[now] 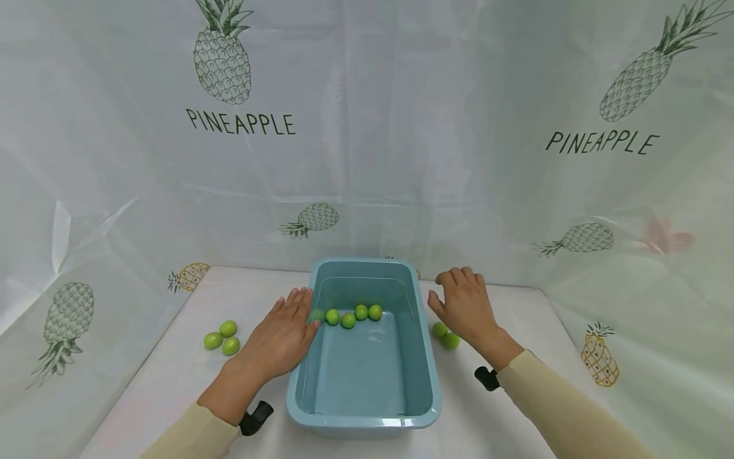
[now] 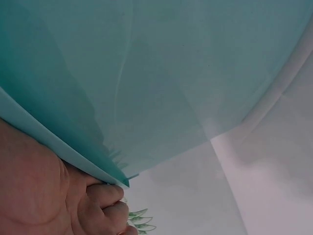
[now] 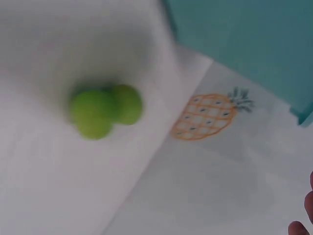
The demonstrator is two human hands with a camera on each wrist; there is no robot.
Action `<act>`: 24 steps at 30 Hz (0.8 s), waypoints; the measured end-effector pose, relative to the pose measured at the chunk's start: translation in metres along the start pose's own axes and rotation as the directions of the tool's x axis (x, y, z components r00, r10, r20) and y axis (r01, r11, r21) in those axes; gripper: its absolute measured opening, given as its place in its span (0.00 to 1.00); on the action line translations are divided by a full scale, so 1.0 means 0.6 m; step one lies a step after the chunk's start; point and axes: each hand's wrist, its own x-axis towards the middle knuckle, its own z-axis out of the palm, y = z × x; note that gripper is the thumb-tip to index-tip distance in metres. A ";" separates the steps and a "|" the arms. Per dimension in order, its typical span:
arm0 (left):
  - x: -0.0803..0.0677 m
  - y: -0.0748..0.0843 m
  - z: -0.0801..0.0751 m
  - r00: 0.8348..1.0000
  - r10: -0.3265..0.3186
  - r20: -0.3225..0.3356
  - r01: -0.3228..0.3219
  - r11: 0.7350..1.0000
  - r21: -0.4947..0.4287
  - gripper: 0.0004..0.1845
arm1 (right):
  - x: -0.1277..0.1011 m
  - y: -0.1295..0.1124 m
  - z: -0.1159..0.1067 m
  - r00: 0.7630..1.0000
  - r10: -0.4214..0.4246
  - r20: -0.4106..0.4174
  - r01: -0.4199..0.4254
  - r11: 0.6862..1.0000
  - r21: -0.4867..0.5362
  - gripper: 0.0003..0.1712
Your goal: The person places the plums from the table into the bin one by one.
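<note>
A light blue plastic basin [image 1: 358, 376] stands in the middle of the table with several small round green fruits [image 1: 348, 320] inside, towards its far half. My left hand [image 1: 281, 338] rests against the basin's left rim, fingers extended in the head view; the left wrist view shows the palm [image 2: 34, 181] along the rim. Beyond the right rim, my right hand [image 1: 466, 309] hovers with loosely bent fingers and nothing visible in it. Close below it, a small cluster of green fruits [image 1: 450, 341] lies on the table. Only some fingertips [image 3: 309, 205] show in the right wrist view.
Three more green fruits [image 1: 230, 345] lie together on the white table [image 1: 172, 382], left of my left hand. A pale sheet [image 1: 401, 127] printed with pineapples hangs behind and around the table. Each wrist carries a black band piece [image 1: 486, 378].
</note>
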 end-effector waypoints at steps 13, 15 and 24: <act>0.003 -0.003 0.004 1.000 0.000 0.006 0.000 1.000 -0.006 0.36 | -0.141 0.051 0.045 0.965 0.153 0.215 -0.139 0.987 -0.081 0.29; 0.003 -0.003 0.004 1.000 -0.001 0.007 0.001 1.000 -0.010 0.36 | -0.156 0.053 0.055 0.962 0.156 0.223 -0.142 0.987 -0.081 0.29; 0.001 -0.001 0.002 1.000 -0.007 0.005 0.007 1.000 -0.012 0.36 | -0.187 0.056 0.076 0.959 0.156 0.237 -0.134 0.985 -0.106 0.24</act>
